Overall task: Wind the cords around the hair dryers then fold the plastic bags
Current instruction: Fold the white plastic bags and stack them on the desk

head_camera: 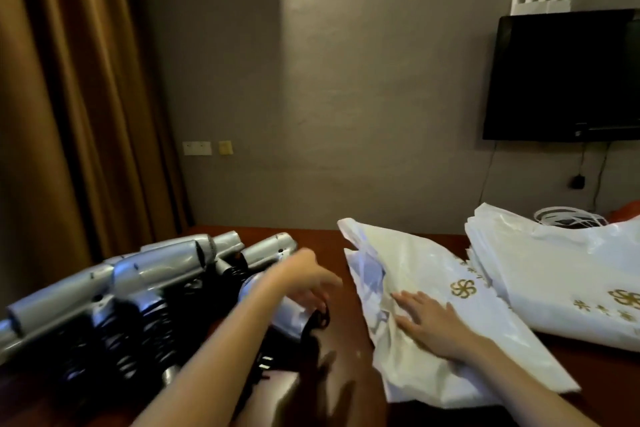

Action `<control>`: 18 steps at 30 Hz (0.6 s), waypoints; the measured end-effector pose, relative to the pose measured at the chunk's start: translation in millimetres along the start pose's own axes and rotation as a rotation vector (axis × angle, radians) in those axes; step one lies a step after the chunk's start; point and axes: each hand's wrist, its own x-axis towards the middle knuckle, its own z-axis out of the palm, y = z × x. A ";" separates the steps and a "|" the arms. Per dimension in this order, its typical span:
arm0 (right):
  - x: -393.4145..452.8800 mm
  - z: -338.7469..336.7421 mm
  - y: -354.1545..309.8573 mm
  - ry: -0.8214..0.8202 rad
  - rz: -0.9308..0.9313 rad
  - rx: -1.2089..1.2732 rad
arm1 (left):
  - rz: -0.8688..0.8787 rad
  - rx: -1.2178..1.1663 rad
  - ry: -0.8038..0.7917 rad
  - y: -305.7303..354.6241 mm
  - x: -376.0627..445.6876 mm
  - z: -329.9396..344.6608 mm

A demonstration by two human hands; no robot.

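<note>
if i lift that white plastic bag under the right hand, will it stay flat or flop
The white plastic bag would likely flop: it looks thin, creased and rumpled. Its glossy sheen suggests it may slide on the table. It is probably very light; the right hand flattens it with straight fingers.

Before me, a dark reddish-brown tabletop (349, 340). Directly on it: a row of silver hair dryers (138, 274) with black coiled cords at left, one white plastic bag (415, 274) at centre, a stack of white bags (554, 274) at right.
</note>
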 end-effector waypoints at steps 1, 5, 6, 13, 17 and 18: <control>-0.9 -7.6 0.8 -0.001 0.004 -0.008 | 0.007 0.027 0.047 -4.0 -8.7 -18.3; -7.7 -26.4 -39.2 0.367 -0.091 0.187 | -0.096 0.112 0.170 -40.5 -42.9 -65.6; -12.6 -30.1 -60.5 0.459 -0.168 0.258 | -0.141 0.130 0.150 -51.6 -50.6 -69.6; -43.6 20.2 -184.9 -0.008 -0.411 0.137 | -0.217 0.179 0.041 -99.0 -74.5 -39.4; -45.8 38.7 -211.9 0.000 -0.421 0.129 | -0.172 -0.010 0.098 -115.1 -73.3 -26.4; -46.1 38.6 -215.0 0.017 -0.413 0.100 | -0.173 -0.079 0.107 -118.8 -73.6 -24.8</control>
